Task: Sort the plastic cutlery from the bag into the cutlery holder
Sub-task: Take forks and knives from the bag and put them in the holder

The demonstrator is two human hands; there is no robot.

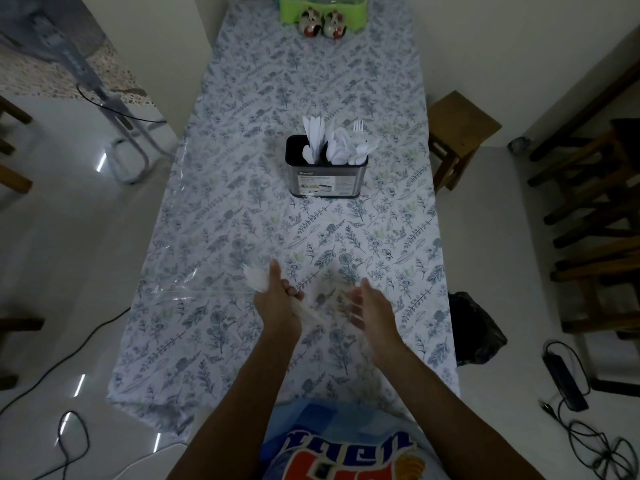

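A steel cutlery holder [326,181] with a black rim stands mid-table. White plastic knives [314,133], spoons [337,147] and forks [362,143] stick out of its compartments. Near the table's front, my left hand [277,303] grips a bunch of white plastic cutlery [254,280]; the heads poke out past my thumb to the left and the handles trail toward the right. My right hand [372,313] is beside it with blurred, fairly straight fingers, touching a clear plastic bag [332,299] that is hard to make out between the hands.
The table carries a floral cloth [242,202] under clear plastic. A green container [322,8] and two small ceramic figures [323,24] sit at the far end. A wooden stool [460,133] and a black bag [474,327] are at the right, a fan stand [128,157] at the left.
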